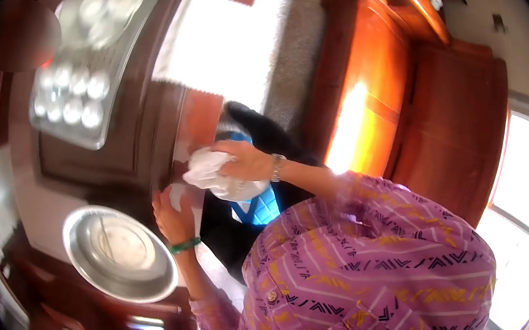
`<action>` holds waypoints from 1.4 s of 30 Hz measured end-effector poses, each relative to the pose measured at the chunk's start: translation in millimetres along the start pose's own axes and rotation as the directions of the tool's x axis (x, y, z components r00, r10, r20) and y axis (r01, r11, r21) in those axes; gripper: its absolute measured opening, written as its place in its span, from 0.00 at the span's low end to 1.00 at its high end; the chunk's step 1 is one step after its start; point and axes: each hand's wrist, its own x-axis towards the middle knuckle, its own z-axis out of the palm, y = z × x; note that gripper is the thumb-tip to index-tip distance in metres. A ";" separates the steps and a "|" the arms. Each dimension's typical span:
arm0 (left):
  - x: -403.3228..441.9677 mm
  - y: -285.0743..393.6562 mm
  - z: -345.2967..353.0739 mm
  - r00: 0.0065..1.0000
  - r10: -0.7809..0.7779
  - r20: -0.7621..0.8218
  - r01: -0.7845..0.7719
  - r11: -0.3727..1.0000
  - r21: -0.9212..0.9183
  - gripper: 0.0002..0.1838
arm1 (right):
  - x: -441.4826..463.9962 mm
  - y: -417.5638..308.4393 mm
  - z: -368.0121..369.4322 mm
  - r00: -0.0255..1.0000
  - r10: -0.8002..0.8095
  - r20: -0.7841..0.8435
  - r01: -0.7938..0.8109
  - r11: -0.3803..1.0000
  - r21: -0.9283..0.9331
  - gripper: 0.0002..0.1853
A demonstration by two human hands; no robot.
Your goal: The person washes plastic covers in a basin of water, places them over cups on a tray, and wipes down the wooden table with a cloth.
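My right hand (248, 161), with a metal watch at the wrist, grips a crumpled white cloth (209, 170) above my lap, near the table edge. Beside it, my left hand (174, 216), wearing a green bangle, is open with the fingers apart at the edge of the dark wooden table (97, 158). I cannot tell whether it presses on the wood. Nothing shows in its grasp. Just past my left hand stands a round metal basin (74, 242) with a pale round dish (123, 243) inside.
A metal tray (97, 143) on the table bears several small whitish cups (72, 110) in rows and a blurred clear container with round pale items. A white cloth (211, 40) hangs over the far table edge. Blue fabric (264, 209) lies below my hands. A wooden bench (362, 102) stands to the right.
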 end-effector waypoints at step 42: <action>261.1 437.8 72.2 0.610 0.582 0.539 0.744 -0.184 -0.643 0.31 | -22.8 -123.6 -388.4 0.805 0.201 -0.559 -0.128 0.978 0.166 0.12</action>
